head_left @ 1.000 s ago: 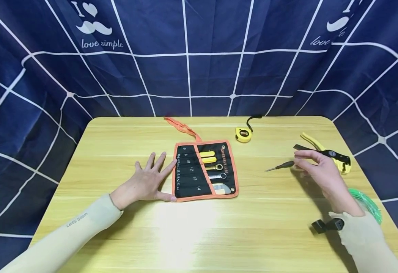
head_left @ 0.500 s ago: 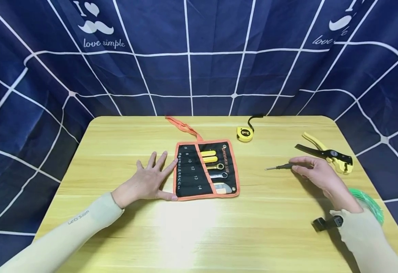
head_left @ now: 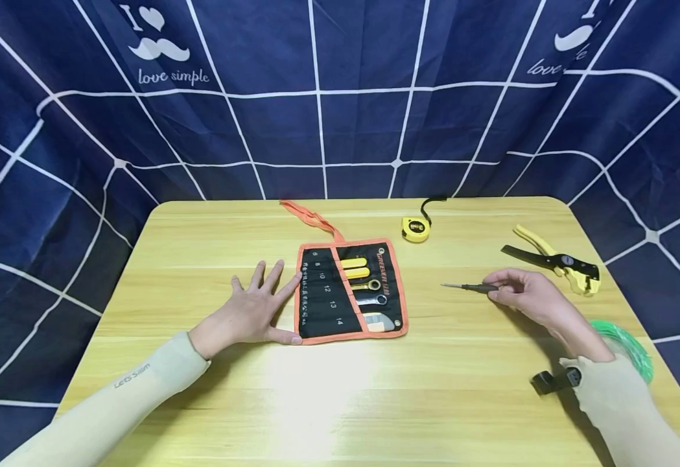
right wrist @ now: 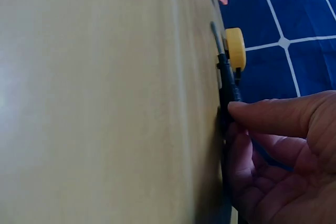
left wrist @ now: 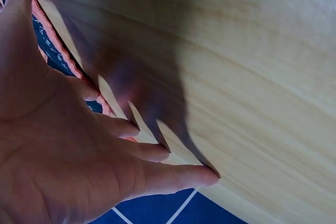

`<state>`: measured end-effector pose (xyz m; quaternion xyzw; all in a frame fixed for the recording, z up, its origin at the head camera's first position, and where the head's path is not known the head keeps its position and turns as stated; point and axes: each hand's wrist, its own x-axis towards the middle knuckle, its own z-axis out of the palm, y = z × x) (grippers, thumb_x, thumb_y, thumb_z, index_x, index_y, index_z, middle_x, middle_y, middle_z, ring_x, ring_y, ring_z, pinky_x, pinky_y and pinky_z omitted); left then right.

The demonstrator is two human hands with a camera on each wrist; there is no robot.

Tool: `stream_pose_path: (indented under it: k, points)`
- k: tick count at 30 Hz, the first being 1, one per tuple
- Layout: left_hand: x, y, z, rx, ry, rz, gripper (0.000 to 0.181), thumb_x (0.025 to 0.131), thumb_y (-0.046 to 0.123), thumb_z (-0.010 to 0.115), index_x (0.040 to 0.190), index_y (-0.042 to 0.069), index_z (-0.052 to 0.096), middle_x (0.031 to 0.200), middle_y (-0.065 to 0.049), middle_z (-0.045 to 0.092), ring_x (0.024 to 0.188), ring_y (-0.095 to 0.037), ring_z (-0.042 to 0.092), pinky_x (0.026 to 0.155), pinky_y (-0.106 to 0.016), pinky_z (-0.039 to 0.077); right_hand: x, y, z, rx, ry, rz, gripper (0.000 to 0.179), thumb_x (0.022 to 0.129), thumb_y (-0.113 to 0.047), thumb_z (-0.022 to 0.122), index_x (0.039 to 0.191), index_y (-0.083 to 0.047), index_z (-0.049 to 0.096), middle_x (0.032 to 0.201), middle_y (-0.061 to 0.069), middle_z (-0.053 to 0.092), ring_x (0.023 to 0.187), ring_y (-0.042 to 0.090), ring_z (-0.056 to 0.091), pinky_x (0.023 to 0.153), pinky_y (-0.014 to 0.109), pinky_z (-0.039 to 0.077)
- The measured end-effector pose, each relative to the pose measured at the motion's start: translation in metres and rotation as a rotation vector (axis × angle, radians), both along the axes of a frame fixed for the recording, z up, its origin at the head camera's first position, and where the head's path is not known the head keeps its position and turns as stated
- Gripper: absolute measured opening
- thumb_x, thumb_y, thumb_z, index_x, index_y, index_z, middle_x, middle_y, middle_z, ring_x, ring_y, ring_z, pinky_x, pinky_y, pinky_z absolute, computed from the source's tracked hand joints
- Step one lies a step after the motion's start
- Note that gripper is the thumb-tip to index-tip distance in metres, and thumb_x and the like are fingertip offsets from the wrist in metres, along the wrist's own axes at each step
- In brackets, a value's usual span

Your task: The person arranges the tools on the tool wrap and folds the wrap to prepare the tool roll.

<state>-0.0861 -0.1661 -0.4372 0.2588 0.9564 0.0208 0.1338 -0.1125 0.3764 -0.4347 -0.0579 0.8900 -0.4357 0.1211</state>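
Observation:
A black tool pouch (head_left: 328,305) with orange trim lies flat at mid-table, its pockets holding two yellow-handled tools (head_left: 356,268), two wrenches (head_left: 371,301) and a grey-bladed tool (head_left: 379,323). Fingers spread, my left hand (head_left: 255,308) rests at the pouch's left edge, thumb and fingertips on the orange border; the left wrist view shows the palm (left wrist: 68,150) and the trim beyond it. To the right of the pouch, my right hand (head_left: 529,295) pinches a small screwdriver (head_left: 470,287) by its black handle, the shaft pointing left toward the pouch. The right wrist view shows this screwdriver (right wrist: 227,72) between thumb and fingers.
A yellow tape measure (head_left: 415,229) sits behind the pouch to the right. Yellow-and-black wire strippers (head_left: 564,263) lie beyond my right hand. A coil of green wire (head_left: 631,350) is partly covered by the right forearm. A blue curtain (head_left: 363,130) surrounds the table.
My right hand has come down, taken the screwdriver by its handle and shifted it slightly left. The left hand and the pouch stay where they were.

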Motion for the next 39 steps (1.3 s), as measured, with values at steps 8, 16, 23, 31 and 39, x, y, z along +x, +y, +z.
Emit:
stream_pose_path:
  k: [8,16,23,31,39]
  points:
    - [0.001,-0.001,-0.001,-0.004,0.012,-0.002,0.125,0.085,0.088,0.067,0.177,0.017,0.020,0.176,-0.031,0.014,0.154,-0.066,0.020,0.095,-0.094,0.032,-0.001,0.000,-0.003,-0.013,-0.014,-0.032,0.036,0.106,-0.013,0.074,0.133,0.009,0.068,0.094,-0.004,0.076,0.079,0.009,0.061,0.065,0.029,0.049]
    - [0.001,-0.001,-0.001,-0.003,0.020,0.000,0.125,0.085,0.087,0.068,0.177,0.016,0.021,0.176,-0.032,0.016,0.154,-0.067,0.021,0.094,-0.094,0.032,-0.002,-0.004,0.000,-0.354,-0.014,-0.138,0.023,0.106,-0.010,0.075,0.127,-0.001,0.076,0.103,-0.004,0.082,0.091,0.005,0.073,0.077,0.020,0.056]
    - [0.001,-0.001,0.000,0.004,0.023,-0.004,0.125,0.085,0.087,0.068,0.176,0.015,0.023,0.175,-0.033,0.017,0.153,-0.067,0.022,0.094,-0.094,0.032,-0.004,-0.025,0.005,-0.674,-0.003,-0.175,0.021,0.103,0.001,0.075,0.124,0.001,0.078,0.108,0.003,0.082,0.099,0.011,0.079,0.089,0.023,0.058]
    - [0.002,0.000,0.000,0.004,0.023,-0.005,0.125,0.085,0.088,0.068,0.176,0.015,0.024,0.175,-0.033,0.018,0.152,-0.067,0.024,0.093,-0.094,0.033,-0.013,-0.053,0.010,-0.799,-0.029,-0.154,0.018,0.104,0.004,0.071,0.120,0.002,0.079,0.107,0.006,0.081,0.101,0.013,0.078,0.095,0.026,0.057]
    - [0.001,0.000,0.000,-0.006,0.026,-0.010,0.124,0.085,0.088,0.067,0.176,0.015,0.024,0.175,-0.033,0.018,0.152,-0.067,0.023,0.093,-0.093,0.034,-0.026,-0.083,0.014,-0.876,-0.095,-0.137,0.018,0.104,0.005,0.070,0.119,0.002,0.079,0.110,0.007,0.080,0.101,0.015,0.078,0.097,0.027,0.056]
